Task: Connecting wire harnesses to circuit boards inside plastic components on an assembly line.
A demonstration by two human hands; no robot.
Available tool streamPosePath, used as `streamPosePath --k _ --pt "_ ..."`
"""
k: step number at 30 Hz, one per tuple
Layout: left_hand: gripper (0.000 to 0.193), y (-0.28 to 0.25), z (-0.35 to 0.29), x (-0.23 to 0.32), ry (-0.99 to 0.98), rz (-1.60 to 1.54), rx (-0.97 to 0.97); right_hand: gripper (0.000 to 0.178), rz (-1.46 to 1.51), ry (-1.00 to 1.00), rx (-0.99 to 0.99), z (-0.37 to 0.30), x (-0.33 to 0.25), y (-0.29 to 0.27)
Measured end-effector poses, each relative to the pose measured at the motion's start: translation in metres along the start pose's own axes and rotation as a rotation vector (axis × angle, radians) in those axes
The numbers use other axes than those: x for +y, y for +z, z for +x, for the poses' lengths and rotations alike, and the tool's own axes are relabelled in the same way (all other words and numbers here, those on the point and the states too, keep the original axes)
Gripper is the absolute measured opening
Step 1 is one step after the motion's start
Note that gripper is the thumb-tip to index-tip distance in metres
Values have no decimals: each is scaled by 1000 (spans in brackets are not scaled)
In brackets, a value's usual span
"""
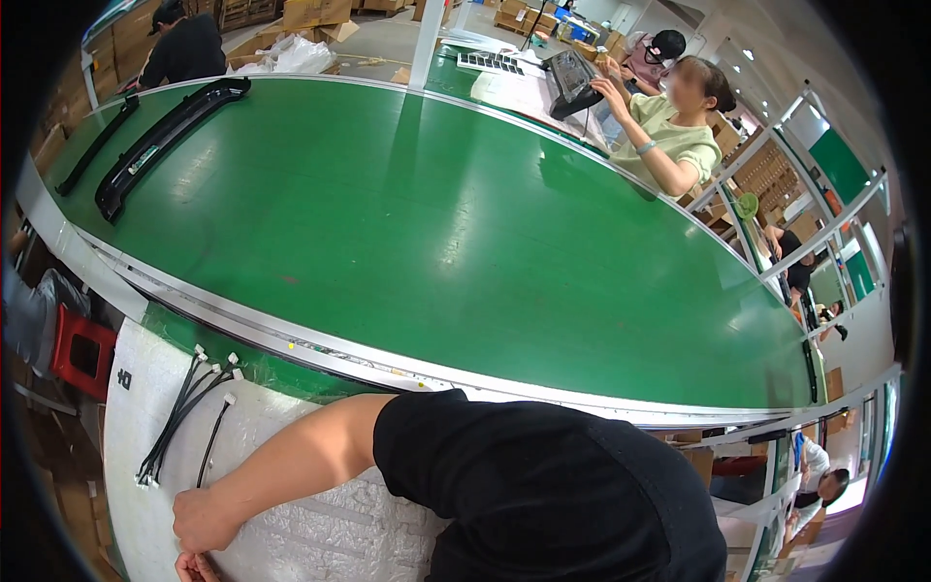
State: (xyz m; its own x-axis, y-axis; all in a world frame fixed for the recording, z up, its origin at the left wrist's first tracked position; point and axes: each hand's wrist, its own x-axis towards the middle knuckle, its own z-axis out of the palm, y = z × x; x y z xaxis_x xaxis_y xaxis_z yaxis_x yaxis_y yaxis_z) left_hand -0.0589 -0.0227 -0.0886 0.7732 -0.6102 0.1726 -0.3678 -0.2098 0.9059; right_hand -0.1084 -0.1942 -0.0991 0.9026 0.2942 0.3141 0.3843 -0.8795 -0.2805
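Observation:
My right hand [206, 521], at the end of a bare forearm and short black sleeve, is closed low at the left, over a bench covered with white foam sheet [335, 543]. Just below it, my left hand [197, 567] shows only partly at the lower edge, with its fingers curled. Whatever the fingers hold is hidden. A short black cable [213, 441] with a white connector runs down to beside my right hand; I cannot tell whether they touch. Farther left lies a bundle of black cables [180, 419] with white connectors at both ends.
A green conveyor belt [388, 233] with a pale metal rail [465, 393] spans the view beyond the bench. Two long black plastic parts [160, 150] lie at its far left. Across it, a person [674, 136] handles a black device [572, 82]. A red stool [82, 351] stands left.

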Motion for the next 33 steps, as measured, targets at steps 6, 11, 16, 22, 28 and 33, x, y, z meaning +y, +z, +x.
streamPosePath --k 6,11,16,22,28,33 --pt "19 0 -1 0 -8 17 -5 13 7 -3 27 0 1 2" --pt "19 8 -2 21 -174 273 35 13 2 -11 21 2 0 5" --pt "19 6 -3 16 -57 96 7 12 11 -21 42 -2 2 2" --pt "18 1 -1 0 50 114 17 13 8 -19 29 -1 2 1" --pt "17 0 -2 5 3 69 10 13 11 -20 10 -1 0 0" --pt "20 -2 -1 -4 4 9 -42 12 1 -14 7 0 0 -1"
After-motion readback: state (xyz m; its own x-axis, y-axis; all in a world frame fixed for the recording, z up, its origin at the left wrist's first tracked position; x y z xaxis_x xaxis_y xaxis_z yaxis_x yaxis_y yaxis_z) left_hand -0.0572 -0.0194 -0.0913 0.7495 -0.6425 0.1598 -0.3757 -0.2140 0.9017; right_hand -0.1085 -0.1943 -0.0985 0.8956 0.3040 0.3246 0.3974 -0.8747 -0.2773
